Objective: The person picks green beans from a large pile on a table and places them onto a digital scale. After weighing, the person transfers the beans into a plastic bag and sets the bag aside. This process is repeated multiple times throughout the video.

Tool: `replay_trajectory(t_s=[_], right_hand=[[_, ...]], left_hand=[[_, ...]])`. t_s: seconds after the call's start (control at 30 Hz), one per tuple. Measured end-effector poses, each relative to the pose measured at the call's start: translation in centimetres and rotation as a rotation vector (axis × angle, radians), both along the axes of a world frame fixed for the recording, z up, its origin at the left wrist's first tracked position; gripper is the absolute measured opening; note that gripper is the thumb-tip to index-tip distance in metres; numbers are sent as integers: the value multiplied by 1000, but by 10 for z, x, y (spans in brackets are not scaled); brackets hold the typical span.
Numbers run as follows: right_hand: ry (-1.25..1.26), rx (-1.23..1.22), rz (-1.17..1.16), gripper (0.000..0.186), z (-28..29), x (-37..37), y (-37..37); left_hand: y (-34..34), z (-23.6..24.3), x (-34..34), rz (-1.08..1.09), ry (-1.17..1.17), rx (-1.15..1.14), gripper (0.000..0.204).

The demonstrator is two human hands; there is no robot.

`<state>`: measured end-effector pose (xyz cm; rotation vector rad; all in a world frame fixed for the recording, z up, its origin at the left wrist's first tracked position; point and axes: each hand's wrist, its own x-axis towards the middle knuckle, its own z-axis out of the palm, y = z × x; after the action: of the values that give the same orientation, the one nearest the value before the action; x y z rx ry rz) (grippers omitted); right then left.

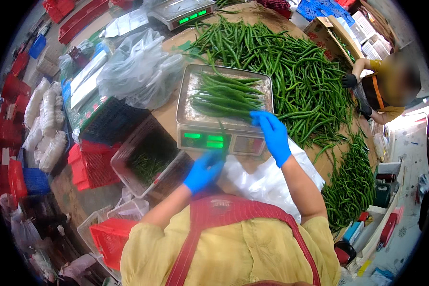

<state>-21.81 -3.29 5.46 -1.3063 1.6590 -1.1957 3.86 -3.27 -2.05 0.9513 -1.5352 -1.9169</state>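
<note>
Nearest to us, our left hand (203, 170) in a blue glove is low in front of the scale (224, 107), and its fingers (213, 159) are closed around the lower end of one green chili pepper (222, 136), which stands up across the lit green display. A little further, our right hand (273, 136), also in a blue glove, rests at the front right corner of the scale tray; its fingers (260, 117) are loosely bent and touch the near ends of the bundle of green chilies (226, 95) that lies on the tray, but we cannot tell if they grip any. Under our right forearm there is a white plastic bag (267, 178), and to the left of the scale a pale plastic basket (148, 159). Behind the scale, a big heap of green chilies (291, 62) covers the table (169, 112). Far on the right, another person (391, 88) with dark gloves works at the heap.
</note>
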Motion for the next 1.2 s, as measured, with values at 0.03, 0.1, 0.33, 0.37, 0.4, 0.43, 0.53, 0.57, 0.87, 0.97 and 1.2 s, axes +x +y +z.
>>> replay_trajectory(t_s=[0.03,0.1,0.33,0.37,0.4,0.43,0.53,0.57,0.87,0.97,1.2], right_hand=[[-96,83,34,32,-4,1,13],[-77,161,141,31,-6,19,35],[-179,227,149,38,-4,31,51],[-97,223,164,39,-5,25,51],[-15,219,183,39,-1,23,46],[53,222,257,39,10,18,38],[44,297,284,36,28,28,17],[68,246,282,35,35,37,15],[564,-135,96,33,4,-4,-79],[918,-149,200,33,-11,-17,-103],[632,-389,-91,29,-5,-27,71]], left_hand=[[1,4,-9,59,80,14,41],[-3,17,-28,97,139,65,45],[-7,33,-56,187,300,201,33],[-7,32,-56,191,317,213,33],[-6,29,-56,198,333,225,33],[-6,27,-56,207,350,238,32],[-8,31,-66,348,413,256,33],[-12,31,-71,391,484,332,34],[-14,23,-60,188,240,299,39],[2,10,-65,81,182,332,38],[9,26,-76,-62,19,184,30]])
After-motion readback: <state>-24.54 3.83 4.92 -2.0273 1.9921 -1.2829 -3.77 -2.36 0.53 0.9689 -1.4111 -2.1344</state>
